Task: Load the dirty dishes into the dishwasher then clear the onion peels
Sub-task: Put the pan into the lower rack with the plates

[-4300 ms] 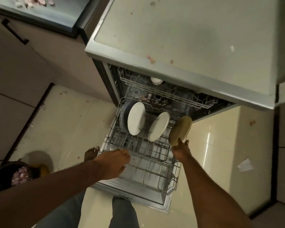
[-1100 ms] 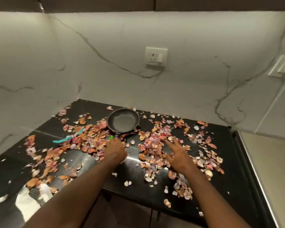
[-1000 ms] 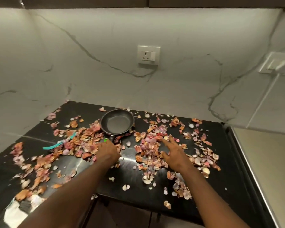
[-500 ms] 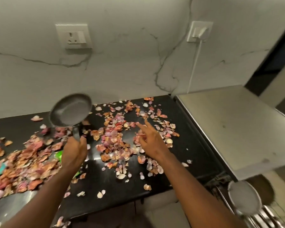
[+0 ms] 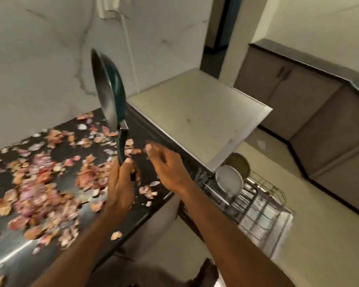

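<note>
Holding a dark frying pan [image 5: 109, 94] by its handle, your left hand [image 5: 120, 183] has its fingers curled round the lower end of the handle, thumb tip pressed against it. The pan's long axis runs nearly upright: the handle points down into your fist and the bowl rises above your fingers, turned on edge so its inside faces right. It hangs in the air over the black countertop [image 5: 0, 179], clear of the surface.

Your right hand [image 5: 166, 166] floats just right of those fingers, loosely curled and gripping nothing, fingertips near the handle without touching it.

Onion peels [image 5: 39, 183] lie scattered over the countertop, left of and below your left fingers, blurred by motion. To the right of your right fingers sits the open dishwasher [image 5: 197, 117] with its pale top, and beyond and below them its lower rack [image 5: 257, 201] is pulled out, carrying a white plate [image 5: 229, 179] and a tan plate [image 5: 239, 164] standing on edge.

Half a second ago the pan was tilted with its bowl up to the left of your fist; now it stands almost vertical and sits further right, nearer the dishwasher. Your right hand, then spread over the peels, has lifted off them and closed in beside the handle.
</note>
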Tool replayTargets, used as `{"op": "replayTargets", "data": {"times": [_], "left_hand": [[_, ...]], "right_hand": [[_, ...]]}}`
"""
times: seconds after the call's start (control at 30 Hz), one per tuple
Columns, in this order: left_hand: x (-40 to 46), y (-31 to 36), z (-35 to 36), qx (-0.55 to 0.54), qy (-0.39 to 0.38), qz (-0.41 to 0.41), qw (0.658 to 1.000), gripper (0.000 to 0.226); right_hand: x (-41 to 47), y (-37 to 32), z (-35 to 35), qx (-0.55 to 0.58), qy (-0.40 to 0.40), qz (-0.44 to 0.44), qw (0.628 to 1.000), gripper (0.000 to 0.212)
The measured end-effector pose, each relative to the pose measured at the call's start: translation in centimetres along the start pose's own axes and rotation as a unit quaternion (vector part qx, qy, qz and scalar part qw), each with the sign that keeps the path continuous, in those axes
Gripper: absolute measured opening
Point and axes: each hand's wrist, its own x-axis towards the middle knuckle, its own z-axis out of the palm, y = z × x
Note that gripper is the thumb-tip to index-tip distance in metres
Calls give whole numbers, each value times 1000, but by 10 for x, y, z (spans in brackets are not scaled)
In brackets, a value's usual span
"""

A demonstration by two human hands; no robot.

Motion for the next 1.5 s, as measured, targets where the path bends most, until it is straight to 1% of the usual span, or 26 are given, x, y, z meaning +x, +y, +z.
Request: {"op": "replayTargets", "data": {"times": [0.07,0.13,0.2,0.27,0.33,0.4,0.47,0.5,0.57,0.63,0.7,0.83,0.9,0.97,1.0,1.1,1.13,1.2,1.27,1.37,1.5], "left_hand": [[-8,2,43,23,-49,10,999,21],[-17,1,79,61,-102,11,993,14],[-26,-6,115,79,-173,30,981,18],[-31,-18,151,127,-228,52,964,32],[-38,-29,185,168,-269,57,946,40],[-47,-40,222,187,-303,67,932,41],[-56,-50,253,212,-334,64,916,43],[-60,-55,269,222,-356,53,906,42],[-67,-70,295,252,-412,40,875,35],[-76,-83,313,280,-457,37,844,28],[-84,-96,330,288,-485,13,826,26],[-92,-124,361,318,-535,-23,783,27],[-93,-142,372,348,-554,-13,756,34],[-97,-164,380,349,-582,-25,734,35],[-99,-176,385,352,-600,-40,718,36],[-109,-231,397,375,-627,-12,683,51],[-111,-238,401,382,-632,-15,674,53],[-109,-256,412,367,-645,-68,666,54],[-106,-276,420,351,-662,-119,651,51],[-96,-300,422,345,-670,-148,640,46],[-84,-328,420,365,-652,-164,644,41]], "right_hand": [[-9,1,-28,72,37,12,997,49],[-16,3,-57,73,76,2,994,53],[-23,13,-92,49,120,11,991,47],[-30,30,-131,33,164,28,985,32],[-37,50,-167,59,196,55,977,23],[-47,72,-202,64,223,87,969,23],[-59,98,-229,40,244,130,960,27],[-66,112,-244,32,248,151,956,29],[-80,135,-266,22,250,179,951,34],[-98,153,-283,23,253,207,945,29],[-116,171,-299,37,271,229,934,21],[-147,217,-320,60,281,304,908,18],[-161,241,-326,79,281,335,896,17],[-174,261,-329,89,286,367,881,16],[-180,275,-331,94,286,385,872,16],[-191,314,-334,131,292,444,837,22],[-195,325,-335,138,295,462,825,21],[-197,352,-339,155,304,485,805,16],[-200,380,-346,150,297,504,797,16],[-198,419,-357,148,263,530,792,16],[-182,483,-363,132,221,562,786,17]]}}
